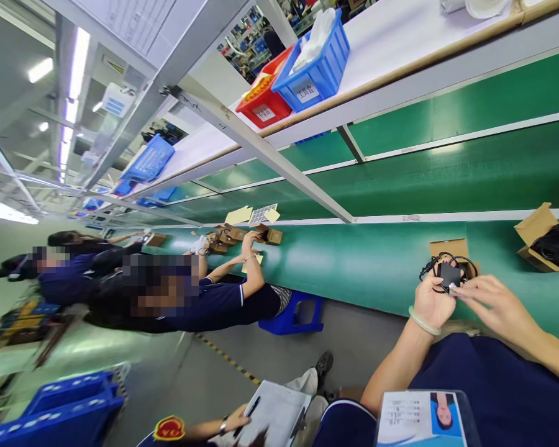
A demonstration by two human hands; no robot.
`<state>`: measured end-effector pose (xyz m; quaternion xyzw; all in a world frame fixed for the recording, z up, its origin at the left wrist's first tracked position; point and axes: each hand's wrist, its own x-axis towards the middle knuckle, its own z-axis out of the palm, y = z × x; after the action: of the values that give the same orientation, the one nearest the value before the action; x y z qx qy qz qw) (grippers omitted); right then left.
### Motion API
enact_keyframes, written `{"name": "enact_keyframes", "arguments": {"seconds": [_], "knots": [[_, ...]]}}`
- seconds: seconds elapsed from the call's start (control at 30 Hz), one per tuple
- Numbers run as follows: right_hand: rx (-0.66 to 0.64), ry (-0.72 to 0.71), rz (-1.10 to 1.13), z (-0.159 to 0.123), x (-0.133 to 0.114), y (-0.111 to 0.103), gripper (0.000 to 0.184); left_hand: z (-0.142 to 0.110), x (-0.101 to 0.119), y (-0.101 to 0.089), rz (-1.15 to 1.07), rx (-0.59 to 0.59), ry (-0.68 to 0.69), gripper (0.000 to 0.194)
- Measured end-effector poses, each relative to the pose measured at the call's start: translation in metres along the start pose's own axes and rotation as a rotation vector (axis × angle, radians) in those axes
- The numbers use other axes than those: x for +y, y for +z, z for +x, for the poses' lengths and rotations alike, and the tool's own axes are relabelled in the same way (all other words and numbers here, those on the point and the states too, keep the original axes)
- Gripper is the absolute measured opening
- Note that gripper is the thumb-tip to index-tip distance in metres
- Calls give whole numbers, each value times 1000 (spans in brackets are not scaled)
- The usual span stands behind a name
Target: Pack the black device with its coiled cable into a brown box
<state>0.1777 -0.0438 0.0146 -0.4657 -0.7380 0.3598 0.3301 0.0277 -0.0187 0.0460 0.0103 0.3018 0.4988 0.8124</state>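
Note:
My left hand [434,300], with a pale bracelet at the wrist, is closed around a small flat black box [449,276] with a looped black cable [429,266]. I cannot make out the exact kind of device. The fingers of my right hand [494,301] pinch at the near edge of the box, where a small white piece [451,287] shows at the fingertips. Right behind the hands, an open cardboard box [448,248] stands on the green work surface [354,261], partly hidden by the cable and hands.
To the right stands another open carton [535,233] with black cables inside. A shelf above carries a red bin [265,93] and a blue bin [314,62]. Co-workers [223,304] sit along the bench to the left. Nearby, a person's hand holds a clipboard [274,413].

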Motion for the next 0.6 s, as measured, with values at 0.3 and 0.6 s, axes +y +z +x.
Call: {"name": "enact_keyframes", "arguments": {"seconds": [0.3,0.6], "knots": [[269,177,60,-11,0,-18,22,1,6,5,-69,-53,-73,41],[85,60,1,-8,11,-6,20,7,5,7,11,59,-82,44]]}}
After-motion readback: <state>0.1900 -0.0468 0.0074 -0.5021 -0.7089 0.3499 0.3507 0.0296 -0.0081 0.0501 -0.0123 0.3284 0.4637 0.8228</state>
